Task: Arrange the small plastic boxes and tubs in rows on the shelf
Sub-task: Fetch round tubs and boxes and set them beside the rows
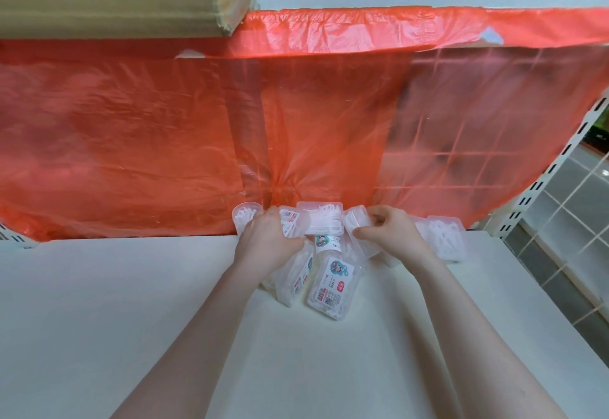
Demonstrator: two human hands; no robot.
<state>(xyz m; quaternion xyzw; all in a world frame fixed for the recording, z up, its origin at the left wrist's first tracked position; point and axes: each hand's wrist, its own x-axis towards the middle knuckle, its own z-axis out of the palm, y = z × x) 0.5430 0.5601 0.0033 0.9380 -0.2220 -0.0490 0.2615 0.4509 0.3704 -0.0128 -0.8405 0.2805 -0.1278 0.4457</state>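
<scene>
Red plastic sheet [197, 122] behind white shelving [540, 188].

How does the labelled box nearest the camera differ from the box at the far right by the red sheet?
The labelled box lies slanted in the loose pile, with a cartoon sticker and barcode facing up. The far-right box stands apart beside the red plastic sheet, and no label shows on it. Neither is held. Both are clear, rounded, rectangular boxes with white contents.

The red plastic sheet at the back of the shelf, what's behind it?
Through the red plastic sheet, on its right side, a white wire grid with dark shapes behind shows faintly. On the left the sheet is too cloudy to see through. Its lower edge hangs behind the small plastic boxes.
</scene>
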